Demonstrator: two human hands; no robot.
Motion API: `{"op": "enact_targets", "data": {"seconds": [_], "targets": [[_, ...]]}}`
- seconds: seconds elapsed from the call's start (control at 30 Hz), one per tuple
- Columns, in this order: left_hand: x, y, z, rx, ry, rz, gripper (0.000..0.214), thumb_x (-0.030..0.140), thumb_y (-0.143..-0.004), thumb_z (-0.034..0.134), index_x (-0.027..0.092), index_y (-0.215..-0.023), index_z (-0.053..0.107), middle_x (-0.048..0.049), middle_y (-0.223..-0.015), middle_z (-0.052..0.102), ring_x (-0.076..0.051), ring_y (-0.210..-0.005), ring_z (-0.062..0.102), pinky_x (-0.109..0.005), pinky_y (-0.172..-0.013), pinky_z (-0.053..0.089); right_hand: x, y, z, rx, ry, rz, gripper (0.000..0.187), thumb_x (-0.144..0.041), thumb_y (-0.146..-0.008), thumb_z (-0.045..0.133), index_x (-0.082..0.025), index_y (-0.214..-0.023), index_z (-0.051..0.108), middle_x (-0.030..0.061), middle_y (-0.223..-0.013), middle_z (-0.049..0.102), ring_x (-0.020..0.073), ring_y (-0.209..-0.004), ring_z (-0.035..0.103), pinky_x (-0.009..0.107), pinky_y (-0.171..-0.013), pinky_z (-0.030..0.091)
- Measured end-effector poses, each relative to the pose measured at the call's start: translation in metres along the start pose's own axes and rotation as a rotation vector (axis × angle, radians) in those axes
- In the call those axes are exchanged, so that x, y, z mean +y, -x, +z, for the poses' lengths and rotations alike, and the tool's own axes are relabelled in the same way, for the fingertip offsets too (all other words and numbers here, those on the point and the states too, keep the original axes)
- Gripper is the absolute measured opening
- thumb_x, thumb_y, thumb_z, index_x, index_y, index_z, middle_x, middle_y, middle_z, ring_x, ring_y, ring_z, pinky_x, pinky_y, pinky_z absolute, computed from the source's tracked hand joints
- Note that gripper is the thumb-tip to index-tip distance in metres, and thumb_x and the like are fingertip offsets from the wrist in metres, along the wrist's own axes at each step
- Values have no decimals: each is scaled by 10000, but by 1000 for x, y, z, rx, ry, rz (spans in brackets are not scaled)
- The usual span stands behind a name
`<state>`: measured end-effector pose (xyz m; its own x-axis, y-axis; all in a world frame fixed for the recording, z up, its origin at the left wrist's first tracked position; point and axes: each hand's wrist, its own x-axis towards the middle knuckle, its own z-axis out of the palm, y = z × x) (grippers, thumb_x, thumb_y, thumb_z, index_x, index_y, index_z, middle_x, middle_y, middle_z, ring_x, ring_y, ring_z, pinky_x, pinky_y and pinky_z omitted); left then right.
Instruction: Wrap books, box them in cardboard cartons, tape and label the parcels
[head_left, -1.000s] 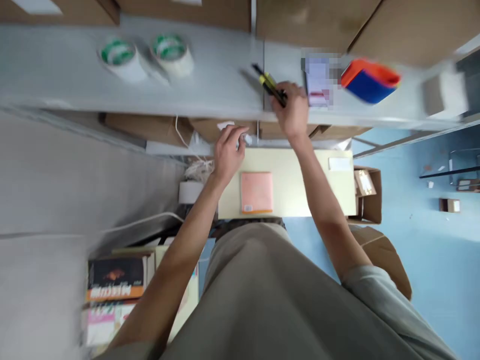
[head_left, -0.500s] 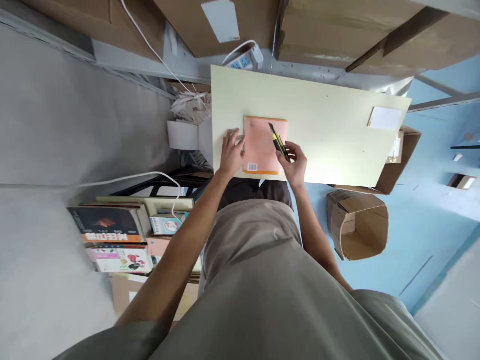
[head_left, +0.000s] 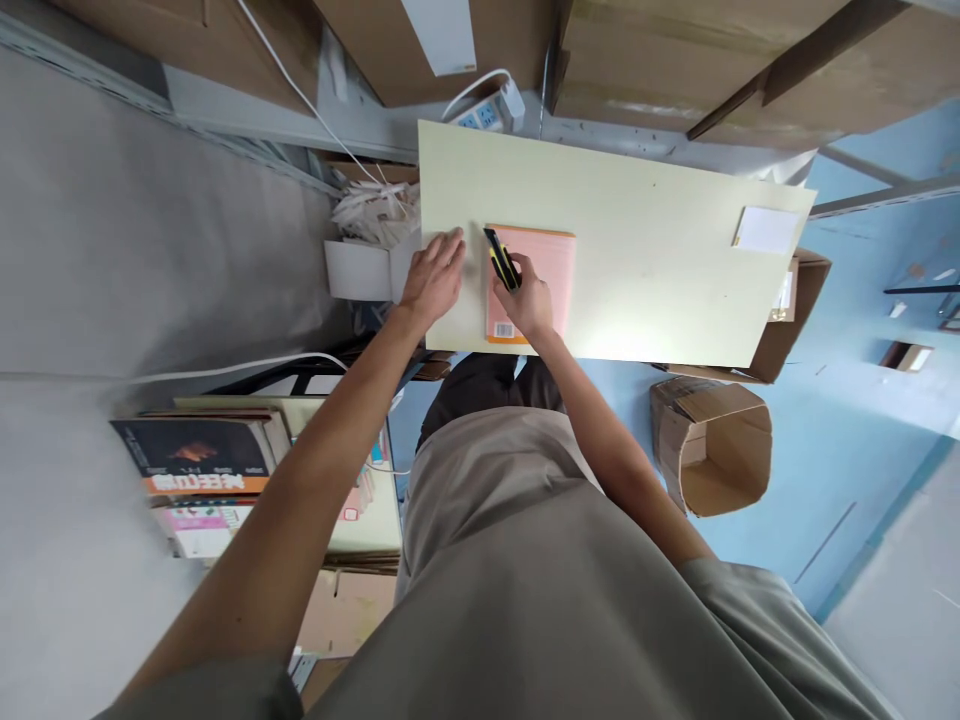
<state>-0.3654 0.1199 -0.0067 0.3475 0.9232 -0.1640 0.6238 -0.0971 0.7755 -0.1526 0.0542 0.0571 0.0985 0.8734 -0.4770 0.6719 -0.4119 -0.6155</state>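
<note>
A pink notebook [head_left: 551,275] with an orange edge and a barcode near its bottom lies on the pale board [head_left: 645,240]. Over its left part, my right hand [head_left: 531,300] is closed around a yellow-and-black box cutter [head_left: 503,262], whose tip points up and left to the notebook's upper left corner. Whether the blade touches the cover I cannot tell. To the left of the notebook and apart from it, my left hand [head_left: 436,272] rests palm down by the board's left edge, fingers extended and holding nothing visible.
A small white box [head_left: 766,229] lies at the board's right end. Behind the board are a power strip [head_left: 480,117] and large cartons [head_left: 637,60]. White scraps [head_left: 379,215] fill a bin at left. Stacked books [head_left: 202,445] stand lower left, an open carton [head_left: 720,465] at right.
My right hand has moved left across the notebook with the box cutter. My left hand has left the notebook's left edge and shifted left onto the board.
</note>
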Motion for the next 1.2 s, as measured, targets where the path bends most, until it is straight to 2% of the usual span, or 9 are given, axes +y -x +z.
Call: {"op": "enact_targets", "data": {"seconds": [0.17, 0.3, 0.43, 0.63, 0.77, 0.9, 1.1, 1.2], "targets": [[-5, 0, -3, -176, -101, 88, 576, 457, -1076, 630, 167, -1570, 690, -201, -1780, 590, -430, -1700, 462, -725, -1414, 315, -18, -17, 19, -25, 131, -22, 686, -456, -1166, 490, -224, -1809, 421, 199, -1503, 785, 396, -1295, 778, 563, -1129, 646], [4, 2, -8, -263, -247, 73, 640, 334, -1154, 474, 159, -1770, 492, -143, -1919, 417, -369, -1769, 348, -720, -1435, 271, -26, -22, 34, -60, 223, 40, 719, -372, -1195, 400, -146, -1872, 322, 257, -1542, 732, 401, -1299, 766, 551, -1130, 628], [17, 3, -14, -364, -450, 84, 747, 164, -1121, 326, 141, -1868, 335, -137, -1986, 253, -392, -1822, 229, -716, -1427, 287, -34, -21, 39, -84, 266, 76, 718, -287, -1224, 383, -116, -1903, 221, 274, -1561, 696, 375, -1306, 761, 515, -1153, 594], [13, -4, -13, -397, -470, 102, 790, 147, -1101, 358, 148, -1889, 293, -170, -1975, 271, -431, -1812, 248, -739, -1418, 316, -45, -17, 49, -40, 264, 119, 675, -258, -1240, 365, -98, -1889, 275, 289, -1547, 690, 372, -1297, 752, 523, -1153, 576], [-1, -11, -6, -416, -486, 121, 754, 263, -1162, 449, 133, -1886, 279, -193, -1967, 263, -439, -1810, 238, -708, -1444, 282, -45, -15, 60, 0, 229, 136, 666, -228, -1241, 324, -105, -1893, 272, 275, -1540, 683, 363, -1291, 752, 540, -1158, 569], [-15, -19, 1, -432, -489, 163, 780, 410, -1201, 499, 132, -1885, 251, -203, -1964, 235, -455, -1813, 205, -702, -1427, 312, -41, -15, 67, 26, 200, 155, 675, -275, -1253, 346, -118, -1901, 243, 265, -1537, 684, 362, -1292, 747, 528, -1156, 574], [-33, -31, 5, -462, -539, 189, 766, 311, -1166, 499, 98, -1869, 282, -193, -1962, 220, -486, -1805, 193, -742, -1419, 296, -33, -16, 77, 47, 185, 134, 685, -382, -1269, 290, -112, -1897, 249, 283, -1521, 681, 395, -1334, 726, 580, -1149, 578], [-36, -33, 6, -453, -542, 196, 786, 341, -1146, 544, 125, -1863, 307, -181, -1961, 245, -474, -1788, 233, -731, -1407, 339, -31, -11, 82, 52, 206, 128, 697, -381, -1264, 302, -142, -1912, 212, 281, -1522, 681, 402, -1342, 720, 605, -1143, 581]]}}
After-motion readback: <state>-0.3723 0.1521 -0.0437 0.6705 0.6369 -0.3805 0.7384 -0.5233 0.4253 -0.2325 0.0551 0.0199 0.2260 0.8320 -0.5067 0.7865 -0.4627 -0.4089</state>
